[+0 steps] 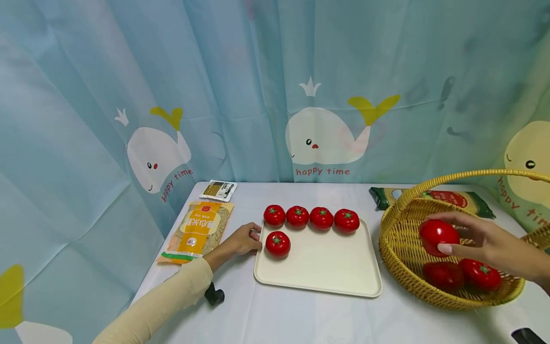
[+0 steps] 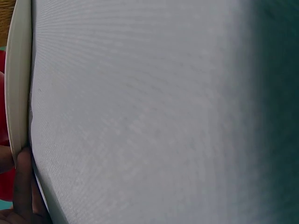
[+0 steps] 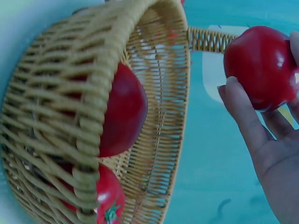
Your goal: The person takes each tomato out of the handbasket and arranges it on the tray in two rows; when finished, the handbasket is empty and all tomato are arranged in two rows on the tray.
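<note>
The work in hand looks like shifting tomatoes between a wicker basket (image 1: 388, 255) and a cream tray (image 1: 326, 260) on the table (image 1: 275, 317), and judging by the neat layout on the tray, it is probably past halfway. Five tomatoes are on the tray side: a row of four (image 1: 274, 216) (image 1: 297, 217) (image 1: 321, 218) (image 1: 346, 221) along the far edge, and a fifth tomato (image 1: 278, 244) just in front of the leftmost, seemingly the start of a second row. The rest of the tray is bare, so there appears to be room for more beside that fifth one. The right hand (image 1: 494, 243) has its grip round another tomato (image 1: 437, 236), thumb on one side and fingers on the other, up over the basket and clear of the two below; this one is not yet set down. Those two tomatoes (image 1: 444, 275) (image 1: 480, 274) lie side by side in the bottom of the basket and seem to be all that is left there. The left hand's (image 1: 246, 240) grip is narrow, pinching the tray's left rim, probably to steady it.
</note>
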`<act>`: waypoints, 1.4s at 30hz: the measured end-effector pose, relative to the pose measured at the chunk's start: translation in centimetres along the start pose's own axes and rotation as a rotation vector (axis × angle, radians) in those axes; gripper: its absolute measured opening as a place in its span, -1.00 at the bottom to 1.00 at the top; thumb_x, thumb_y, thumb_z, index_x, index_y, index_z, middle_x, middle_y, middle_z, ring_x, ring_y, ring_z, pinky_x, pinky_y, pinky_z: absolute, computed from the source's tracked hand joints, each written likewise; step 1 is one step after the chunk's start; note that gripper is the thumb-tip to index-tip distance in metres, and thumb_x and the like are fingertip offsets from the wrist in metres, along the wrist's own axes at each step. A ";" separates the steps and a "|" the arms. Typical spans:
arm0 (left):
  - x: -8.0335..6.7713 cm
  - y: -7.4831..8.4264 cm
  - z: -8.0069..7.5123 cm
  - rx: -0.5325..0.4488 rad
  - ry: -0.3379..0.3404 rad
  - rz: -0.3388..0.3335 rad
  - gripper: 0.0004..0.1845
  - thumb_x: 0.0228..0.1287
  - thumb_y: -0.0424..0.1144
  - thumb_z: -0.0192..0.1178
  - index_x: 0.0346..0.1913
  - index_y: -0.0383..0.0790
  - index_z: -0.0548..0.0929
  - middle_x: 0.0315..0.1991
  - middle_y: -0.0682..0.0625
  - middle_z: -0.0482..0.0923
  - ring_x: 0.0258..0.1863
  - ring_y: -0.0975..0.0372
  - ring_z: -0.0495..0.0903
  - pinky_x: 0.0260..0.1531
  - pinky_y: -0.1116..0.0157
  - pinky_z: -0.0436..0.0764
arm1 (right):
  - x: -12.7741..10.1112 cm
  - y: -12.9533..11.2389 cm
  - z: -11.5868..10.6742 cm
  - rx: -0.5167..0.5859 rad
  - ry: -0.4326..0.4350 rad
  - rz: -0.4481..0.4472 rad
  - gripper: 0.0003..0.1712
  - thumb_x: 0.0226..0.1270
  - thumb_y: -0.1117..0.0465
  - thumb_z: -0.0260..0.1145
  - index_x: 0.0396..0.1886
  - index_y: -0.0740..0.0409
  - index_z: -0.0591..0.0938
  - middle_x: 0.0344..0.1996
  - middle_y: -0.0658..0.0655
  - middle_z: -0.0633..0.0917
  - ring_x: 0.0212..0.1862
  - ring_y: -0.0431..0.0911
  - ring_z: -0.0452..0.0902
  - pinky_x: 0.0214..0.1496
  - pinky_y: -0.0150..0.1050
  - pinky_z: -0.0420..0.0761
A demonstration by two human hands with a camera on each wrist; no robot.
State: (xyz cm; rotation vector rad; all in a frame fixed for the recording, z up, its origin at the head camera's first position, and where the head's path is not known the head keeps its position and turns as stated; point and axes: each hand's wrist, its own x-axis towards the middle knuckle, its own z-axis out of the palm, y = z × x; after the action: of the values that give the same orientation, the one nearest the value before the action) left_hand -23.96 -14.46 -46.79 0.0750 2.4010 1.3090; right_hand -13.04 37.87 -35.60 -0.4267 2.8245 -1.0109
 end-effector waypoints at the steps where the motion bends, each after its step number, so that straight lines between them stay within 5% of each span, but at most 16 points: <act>1: 0.0 0.0 0.0 -0.001 0.000 0.001 -0.47 0.03 -0.49 0.35 0.14 -0.34 0.50 -0.29 -0.08 0.49 -0.40 0.20 0.53 -0.39 0.33 0.74 | -0.1 -0.1 0.1 0.020 0.001 -0.004 -0.24 0.21 0.30 0.46 0.37 0.18 0.35 0.02 -0.55 0.39 -0.09 -0.28 0.63 -0.29 -0.22 0.78; 10: 0.1 0.1 0.1 -0.018 0.000 0.013 -0.47 0.03 -0.51 0.34 0.13 -0.35 0.50 -0.30 -0.07 0.48 -0.41 0.22 0.52 -0.39 0.32 0.74 | -0.7 -0.8 0.9 0.162 -0.008 -0.054 -0.27 0.25 0.43 0.38 0.39 0.16 0.33 0.07 -0.50 0.43 -0.06 -0.53 0.50 -0.29 -0.23 0.78; 31: -0.1 -0.1 0.1 -0.010 0.004 0.025 -0.48 0.02 -0.50 0.33 0.12 -0.36 0.49 -0.32 -0.07 0.47 -0.42 0.21 0.52 -0.40 0.33 0.74 | -0.5 -4.4 4.6 0.359 -0.052 -0.137 -0.32 0.26 0.42 0.34 0.35 0.15 0.33 0.13 -0.21 0.56 0.07 -0.36 0.55 -0.17 -0.22 0.78; 42: -0.2 -0.1 0.2 -0.019 0.003 0.030 -0.49 0.04 -0.50 0.32 0.11 -0.36 0.49 -0.31 -0.07 0.47 -0.43 0.21 0.52 -0.39 0.32 0.74 | 0.2 -6.7 6.2 0.400 -0.108 -0.177 -0.28 0.28 0.36 0.34 0.43 0.09 0.36 0.24 -0.20 0.46 0.12 -0.30 0.50 -0.16 -0.17 0.79</act>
State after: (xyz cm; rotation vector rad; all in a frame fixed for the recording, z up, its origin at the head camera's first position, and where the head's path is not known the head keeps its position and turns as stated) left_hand -23.69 -14.42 -46.89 0.1042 2.3982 1.3465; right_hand -10.48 29.16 -36.16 -0.6653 2.4375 -1.4953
